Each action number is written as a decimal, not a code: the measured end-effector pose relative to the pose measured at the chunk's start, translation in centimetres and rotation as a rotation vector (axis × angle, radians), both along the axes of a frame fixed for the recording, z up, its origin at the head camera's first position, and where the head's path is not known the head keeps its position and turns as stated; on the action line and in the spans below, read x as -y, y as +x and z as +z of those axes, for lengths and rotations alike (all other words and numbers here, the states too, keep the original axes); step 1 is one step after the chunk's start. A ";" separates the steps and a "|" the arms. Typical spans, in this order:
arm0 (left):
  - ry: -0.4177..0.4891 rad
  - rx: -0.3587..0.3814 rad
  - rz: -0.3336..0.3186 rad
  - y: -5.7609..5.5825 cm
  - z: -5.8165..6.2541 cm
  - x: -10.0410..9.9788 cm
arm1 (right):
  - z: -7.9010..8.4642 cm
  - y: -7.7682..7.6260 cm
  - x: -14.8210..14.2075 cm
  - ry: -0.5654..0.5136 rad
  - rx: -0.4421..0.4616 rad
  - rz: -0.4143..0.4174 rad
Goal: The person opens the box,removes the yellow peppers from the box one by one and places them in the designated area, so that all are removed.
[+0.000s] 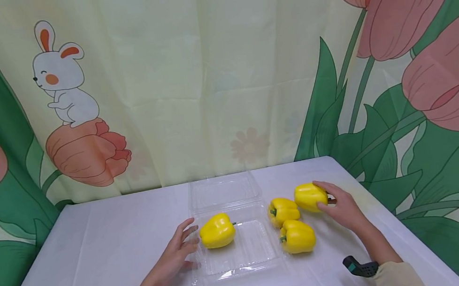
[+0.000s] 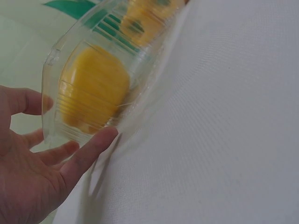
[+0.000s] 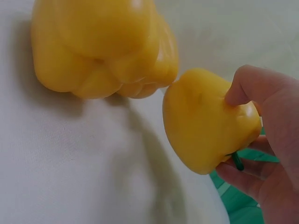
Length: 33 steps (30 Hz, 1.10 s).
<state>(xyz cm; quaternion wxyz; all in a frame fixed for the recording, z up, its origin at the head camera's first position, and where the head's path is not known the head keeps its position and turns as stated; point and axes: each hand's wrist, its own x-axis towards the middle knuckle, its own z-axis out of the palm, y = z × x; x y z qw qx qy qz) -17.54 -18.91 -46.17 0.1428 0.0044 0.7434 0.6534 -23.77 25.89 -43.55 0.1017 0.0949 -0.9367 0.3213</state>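
A clear plastic clamshell container (image 1: 255, 241) lies with its lid (image 1: 224, 191) folded back, and one yellow bell pepper (image 1: 217, 231) sits in the left of its base. At the container's left wall is my left hand (image 1: 178, 249), fingers spread and loosely bent; in the left wrist view the fingertips (image 2: 108, 134) are at the clear wall. To the right, my right hand (image 1: 343, 208) grips another yellow bell pepper (image 3: 210, 121) near its green stem, thumb on one side and fingers on the other. Whether that pepper touches the table cannot be told.
Two more yellow bell peppers, a rear one (image 1: 284, 211) and a front one (image 1: 298, 236), rest between the container and my right hand. A white cloth covers the table (image 1: 110, 251). Behind it hangs a curtain (image 1: 204, 70) printed with a rabbit and tulips.
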 end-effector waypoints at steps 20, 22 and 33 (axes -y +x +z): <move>-0.001 -0.009 -0.017 0.2 0.1 0.1 | -1.2 -0.8 -0.1 0.009 0.073 0.018; -0.002 -0.012 -0.014 0.2 0.1 0.1 | -1.2 -0.8 0.0 0.010 0.075 0.020; 0.008 -0.002 -0.008 0.1 -0.1 0.1 | -1.3 -1.0 0.3 0.013 0.114 0.024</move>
